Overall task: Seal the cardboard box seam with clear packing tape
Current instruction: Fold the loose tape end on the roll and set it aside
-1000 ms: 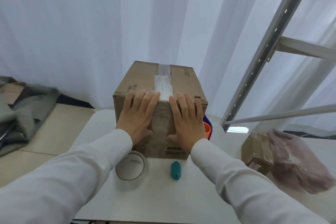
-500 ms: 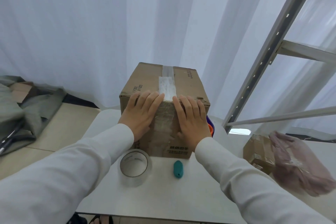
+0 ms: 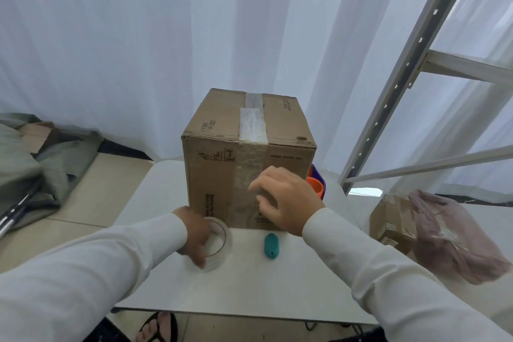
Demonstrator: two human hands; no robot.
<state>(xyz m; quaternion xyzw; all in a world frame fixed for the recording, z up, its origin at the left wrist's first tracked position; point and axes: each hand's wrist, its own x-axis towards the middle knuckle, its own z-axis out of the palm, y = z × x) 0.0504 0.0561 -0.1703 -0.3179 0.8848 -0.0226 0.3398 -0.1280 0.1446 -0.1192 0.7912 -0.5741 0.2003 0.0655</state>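
A brown cardboard box (image 3: 216, 175) stands on the white table (image 3: 249, 286). A strip of clear tape (image 3: 253, 125) runs along its top seam and down the front face. My left hand (image 3: 194, 233) grips the roll of clear packing tape (image 3: 220, 244), which lies flat on the table just in front of the box. My right hand (image 3: 286, 200) hovers at the lower front face of the box, fingers curled and apart, holding nothing. A teal cutter (image 3: 270, 246) lies on the table between my hands.
An orange and purple object (image 3: 316, 183) peeks out behind the box's right side. A metal shelf frame (image 3: 388, 108) rises at the right. A smaller cardboard box (image 3: 391, 219) and a pink bag (image 3: 449, 236) sit at the right. White curtains hang behind; grey cloth (image 3: 30, 169) lies at the left.
Both hands have left the box's top front edge. My left hand dropped to the tape roll and took hold of it; my right hand slid down the front face.
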